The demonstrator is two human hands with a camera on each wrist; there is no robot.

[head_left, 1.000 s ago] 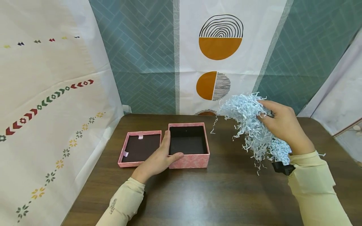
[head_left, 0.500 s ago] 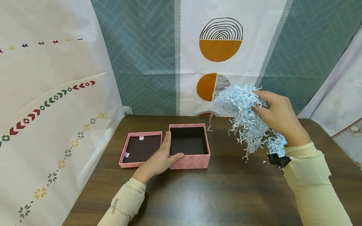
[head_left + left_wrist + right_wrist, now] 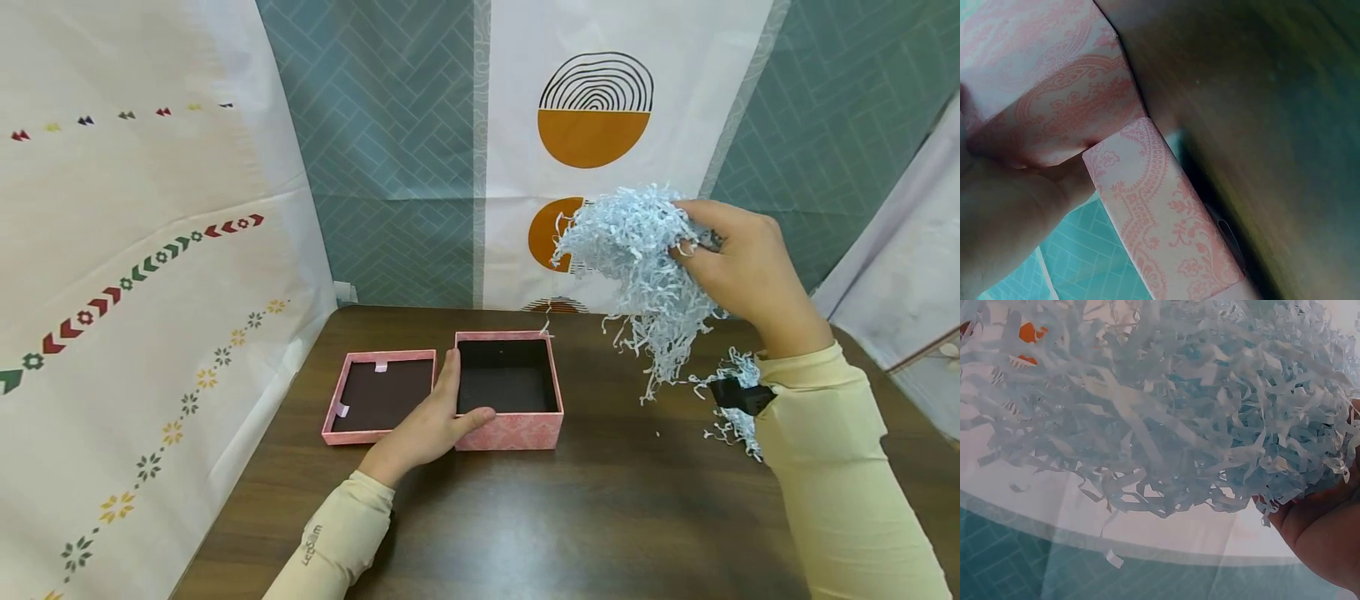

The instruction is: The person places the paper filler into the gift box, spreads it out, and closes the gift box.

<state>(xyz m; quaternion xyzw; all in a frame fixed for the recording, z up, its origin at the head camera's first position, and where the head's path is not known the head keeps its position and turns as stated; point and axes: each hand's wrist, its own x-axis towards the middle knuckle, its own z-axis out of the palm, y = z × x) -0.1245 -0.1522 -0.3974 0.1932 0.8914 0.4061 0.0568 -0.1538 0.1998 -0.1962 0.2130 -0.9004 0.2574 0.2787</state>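
An open pink patterned box (image 3: 508, 390) with a dark inside stands on the brown table (image 3: 600, 517). Its lid (image 3: 378, 396) lies upturned just to its left. My left hand (image 3: 431, 421) holds the box's near left corner, thumb on the front wall and fingers along the left wall; the left wrist view shows the pink walls (image 3: 1154, 212) close up. My right hand (image 3: 738, 262) grips a bundle of pale blue shredded paper (image 3: 645, 267) in the air, above and right of the box. The right wrist view is filled with the shreds (image 3: 1166, 419).
More blue shreds (image 3: 738, 400) lie on the table by my right forearm. Patterned cloth backdrops (image 3: 150, 250) close in the left side and the back. A white cloth (image 3: 900, 283) hangs at the right.
My right hand has lifted the shredded paper higher and slightly left, toward the box. The left hand has stayed on the box corner.
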